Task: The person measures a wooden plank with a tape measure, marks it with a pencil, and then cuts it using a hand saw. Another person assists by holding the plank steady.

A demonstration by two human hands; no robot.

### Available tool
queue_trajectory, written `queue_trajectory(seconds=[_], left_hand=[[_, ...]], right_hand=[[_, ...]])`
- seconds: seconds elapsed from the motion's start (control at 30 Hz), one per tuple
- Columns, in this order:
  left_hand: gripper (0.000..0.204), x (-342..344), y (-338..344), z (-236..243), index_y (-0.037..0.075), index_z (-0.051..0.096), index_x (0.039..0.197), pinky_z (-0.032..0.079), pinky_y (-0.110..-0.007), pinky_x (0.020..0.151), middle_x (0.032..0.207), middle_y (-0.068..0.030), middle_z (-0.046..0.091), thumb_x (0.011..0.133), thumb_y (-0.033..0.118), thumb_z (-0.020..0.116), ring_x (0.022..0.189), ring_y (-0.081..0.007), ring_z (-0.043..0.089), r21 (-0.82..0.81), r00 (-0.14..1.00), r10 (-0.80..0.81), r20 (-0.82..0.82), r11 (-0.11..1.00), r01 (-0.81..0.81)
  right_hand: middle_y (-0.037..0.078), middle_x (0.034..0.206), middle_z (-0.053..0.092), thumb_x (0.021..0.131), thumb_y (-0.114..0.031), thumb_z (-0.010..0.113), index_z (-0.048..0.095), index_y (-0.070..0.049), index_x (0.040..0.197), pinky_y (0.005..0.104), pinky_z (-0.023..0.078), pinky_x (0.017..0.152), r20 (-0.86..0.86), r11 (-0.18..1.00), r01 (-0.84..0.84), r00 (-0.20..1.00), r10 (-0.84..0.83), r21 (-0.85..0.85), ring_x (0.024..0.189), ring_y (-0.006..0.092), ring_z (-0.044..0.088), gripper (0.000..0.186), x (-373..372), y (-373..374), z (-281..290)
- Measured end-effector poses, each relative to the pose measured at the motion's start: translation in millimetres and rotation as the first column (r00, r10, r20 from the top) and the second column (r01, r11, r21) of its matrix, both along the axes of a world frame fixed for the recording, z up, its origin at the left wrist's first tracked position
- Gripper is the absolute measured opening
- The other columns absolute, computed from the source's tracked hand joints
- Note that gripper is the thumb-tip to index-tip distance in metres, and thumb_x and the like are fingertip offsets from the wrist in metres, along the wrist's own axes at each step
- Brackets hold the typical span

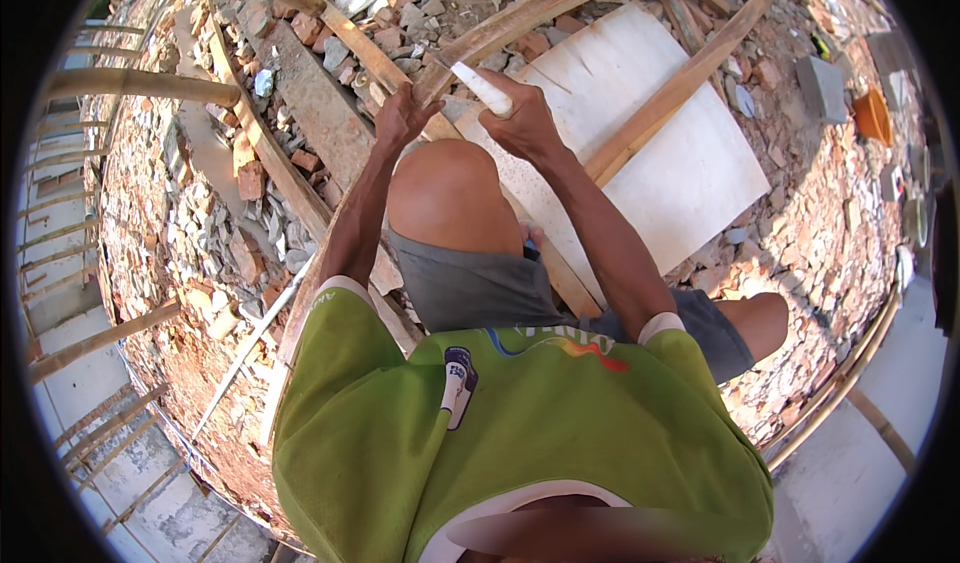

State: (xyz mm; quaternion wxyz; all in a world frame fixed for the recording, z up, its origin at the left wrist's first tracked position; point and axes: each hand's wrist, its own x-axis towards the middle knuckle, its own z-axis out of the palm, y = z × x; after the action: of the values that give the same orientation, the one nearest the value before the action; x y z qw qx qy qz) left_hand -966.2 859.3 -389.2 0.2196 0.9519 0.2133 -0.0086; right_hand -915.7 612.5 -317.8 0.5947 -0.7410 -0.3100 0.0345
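Note:
My right hand (525,120) is closed round a white, tapered tool handle (482,89). A small dark tip shows past the handle's far end, over the timber; the tool's exact kind cannot be made out. To its left, my left hand (402,118) grips a long wooden beam (365,48), thumb pointing toward the tool. Another curved-looking timber (530,18) meets this beam just ahead of my hands. My bent knee (440,188) is up right behind the left hand, and the knee's far side hides part of the wood.
A pale flat board (690,178) lies to the right, with a wooden batten (675,93) across it. Broken bricks and rubble (220,253) cover the ground. Bamboo poles (150,85) stick in from the left. A grey block (822,90) and an orange container (872,116) stand far right.

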Motion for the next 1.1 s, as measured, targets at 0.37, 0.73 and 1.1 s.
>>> queue_trajectory(seconds=[0.37, 0.73, 1.1], left_hand=[[0.057, -1.1, 22.4, -6.9, 0.002, 0.055, 0.105, 0.053, -0.048, 0.074, 0.087, -0.0210, 0.069, 0.077, 0.046, 0.078, 0.084, -0.0384, 0.069, 0.005, 1.000, -0.026, -0.015, 1.000, 0.027], [0.045, 9.1, 9.9, 11.1, 0.001, 0.053, 0.105, 0.053, -0.050, 0.073, 0.089, -0.0235, 0.069, 0.077, 0.031, 0.074, 0.084, -0.0400, 0.069, 0.056, 0.994, -0.112, -0.020, 0.992, 0.113], [0.050, -7.5, 23.3, 14.9, 0.002, 0.054, 0.107, 0.051, -0.051, 0.077, 0.090, -0.0230, 0.069, 0.076, 0.038, 0.073, 0.088, -0.0411, 0.068, 0.114, 1.000, -0.019, -0.005, 0.993, 0.020]], right_hand=[[0.020, 0.117, 0.070, 0.072, 0.008, 0.054, 0.060, 0.002, 0.131, 0.0306, 0.054, 0.088, -0.242, 0.986, -0.021, 0.970, -0.020, -0.165, 0.100, 0.0213, 0.071, 0.060, -90.5, -200.0, 62.2], [0.016, 0.111, 0.070, 0.075, 0.007, 0.057, 0.059, 0.002, 0.133, 0.0287, 0.052, 0.085, -0.410, 0.996, -0.001, 0.911, 0.039, 0.094, 0.095, 0.0179, 0.067, 0.059, -90.6, -177.9, 60.6], [0.015, 0.115, 0.071, 0.070, 0.008, 0.050, 0.061, 0.001, 0.132, 0.0276, 0.052, 0.088, -0.194, 0.974, -0.167, 0.971, 0.137, -0.151, 0.096, 0.0136, 0.068, 0.063, -70.8, -187.2, 119.2]])
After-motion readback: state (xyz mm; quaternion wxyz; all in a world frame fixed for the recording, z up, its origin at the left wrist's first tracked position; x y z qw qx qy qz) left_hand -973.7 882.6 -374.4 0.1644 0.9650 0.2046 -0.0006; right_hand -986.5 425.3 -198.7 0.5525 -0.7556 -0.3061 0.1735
